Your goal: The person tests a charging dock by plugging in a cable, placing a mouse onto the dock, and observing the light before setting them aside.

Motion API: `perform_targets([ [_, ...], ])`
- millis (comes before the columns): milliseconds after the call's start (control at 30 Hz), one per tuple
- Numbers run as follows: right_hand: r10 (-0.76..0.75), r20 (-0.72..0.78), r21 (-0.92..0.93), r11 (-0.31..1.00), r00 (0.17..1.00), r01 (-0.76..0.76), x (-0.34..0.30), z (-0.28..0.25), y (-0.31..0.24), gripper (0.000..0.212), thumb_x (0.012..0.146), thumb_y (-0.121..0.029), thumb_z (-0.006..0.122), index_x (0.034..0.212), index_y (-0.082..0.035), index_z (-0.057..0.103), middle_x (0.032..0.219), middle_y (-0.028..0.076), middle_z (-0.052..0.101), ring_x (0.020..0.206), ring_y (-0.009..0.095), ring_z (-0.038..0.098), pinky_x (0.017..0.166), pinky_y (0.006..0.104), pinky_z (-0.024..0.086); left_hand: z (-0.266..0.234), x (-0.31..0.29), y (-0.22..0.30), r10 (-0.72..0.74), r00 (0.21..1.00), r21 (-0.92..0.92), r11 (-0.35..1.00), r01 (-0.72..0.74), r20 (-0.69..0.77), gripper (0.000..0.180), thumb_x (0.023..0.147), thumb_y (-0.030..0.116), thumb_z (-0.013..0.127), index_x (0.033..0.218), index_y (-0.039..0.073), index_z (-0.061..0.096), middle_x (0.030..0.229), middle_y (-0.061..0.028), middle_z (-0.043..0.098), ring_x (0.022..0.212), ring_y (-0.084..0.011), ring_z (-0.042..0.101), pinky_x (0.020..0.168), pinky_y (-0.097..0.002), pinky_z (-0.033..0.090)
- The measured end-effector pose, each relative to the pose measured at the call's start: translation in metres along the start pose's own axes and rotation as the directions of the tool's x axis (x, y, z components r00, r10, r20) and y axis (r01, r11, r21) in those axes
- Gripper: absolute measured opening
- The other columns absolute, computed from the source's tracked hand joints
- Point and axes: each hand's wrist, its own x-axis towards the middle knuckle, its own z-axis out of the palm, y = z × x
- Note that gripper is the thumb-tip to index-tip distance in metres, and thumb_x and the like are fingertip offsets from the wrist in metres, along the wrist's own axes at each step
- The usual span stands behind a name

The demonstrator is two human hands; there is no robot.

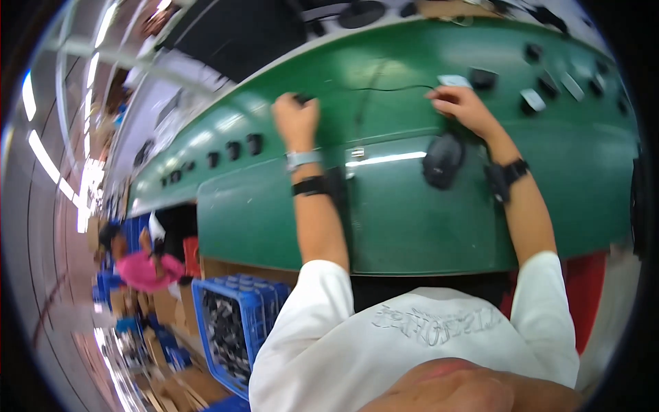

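Note:
My left hand is closed around a small black object at the far middle of the green table; the fingers hide most of it. My right hand has its fingers curled together at the end of a thin black cable, which stretches leftward across the table. Just below that hand lies a rounded black computer mouse. A small white piece and a black block rest right beyond the right hand.
Several small black pieces stand in a row at the left. More black and white pieces lie scattered at the right. A dark screen is beyond the table. A blue crate with dark parts stands lower left; a person in pink is farther off.

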Motion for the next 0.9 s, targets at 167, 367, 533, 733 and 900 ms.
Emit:
perform_targets([
  [167, 0.030, 0.038, 0.086, 0.996, 0.999, -0.033, -0.001, 0.001, -0.009, 0.019, 0.086, -0.007, 0.068, 0.102, 0.001, 0.073, 0.080, 0.000, 0.063, 0.073, 0.007, 0.054, 0.065, 0.0237, 0.044, 0.009, -0.003, -0.078, -0.169, 0.982, 0.456, 0.882, 0.115, 0.079, 0.055, 0.074, 0.034, 0.082, 0.112, -0.002, 0.063, 0.109, -0.0224, 0.066, 0.100, -0.0391, 0.065, 0.092, -0.0474, 0.052],
  [367, 0.056, 0.139, -0.005, 0.998, 0.989, -0.056, -0.012, -0.007, 0.001, 0.013, 0.076, -0.005, 0.070, 0.087, 0.001, 0.075, 0.075, 0.002, 0.068, 0.070, 0.008, 0.059, 0.066, 0.0240, 0.048, 0.051, -0.002, 0.108, 0.245, 0.959, -0.323, 0.927, -0.189, 0.142, 0.034, 0.080, 0.017, 0.078, 0.106, 0.001, 0.064, 0.105, -0.0149, 0.065, 0.097, -0.0300, 0.063, 0.088, -0.0415, 0.051],
  [533, -0.044, 0.137, -0.039, 0.998, 0.990, 0.049, -0.012, -0.005, 0.003, 0.013, 0.076, -0.004, 0.071, 0.087, 0.000, 0.075, 0.078, 0.003, 0.069, 0.074, 0.012, 0.061, 0.072, 0.0264, 0.048, 0.146, -0.016, 0.202, 0.616, 0.566, -0.316, 0.779, -0.542, 0.548, 0.044, 0.075, 0.028, 0.081, 0.106, 0.001, 0.065, 0.104, -0.0214, 0.069, 0.102, -0.0365, 0.066, 0.089, -0.0404, 0.052],
  [733, -0.054, 0.160, -0.002, 0.998, 0.986, 0.055, -0.011, -0.005, 0.004, 0.012, 0.082, -0.007, 0.074, 0.092, 0.000, 0.074, 0.083, 0.003, 0.069, 0.079, 0.011, 0.063, 0.074, 0.0271, 0.050, 0.154, 0.001, 0.204, 0.379, 0.472, -0.235, 0.912, -0.335, 0.796, 0.066, 0.076, 0.033, 0.083, 0.128, 0.003, 0.056, 0.108, -0.0238, 0.070, 0.102, -0.0344, 0.069, 0.085, -0.0402, 0.055],
  [900, -0.022, -0.047, 0.026, 0.999, 0.999, 0.023, -0.006, -0.007, 0.007, 0.014, 0.084, -0.007, 0.076, 0.093, 0.002, 0.072, 0.080, 0.002, 0.070, 0.075, 0.009, 0.062, 0.072, 0.0249, 0.050, 0.100, -0.013, 0.179, 0.236, 0.715, -0.741, 0.370, 0.560, 0.658, 0.053, 0.084, 0.003, 0.076, 0.131, 0.000, 0.053, 0.116, -0.0170, 0.068, 0.102, -0.0245, 0.069, 0.086, -0.0339, 0.057],
])
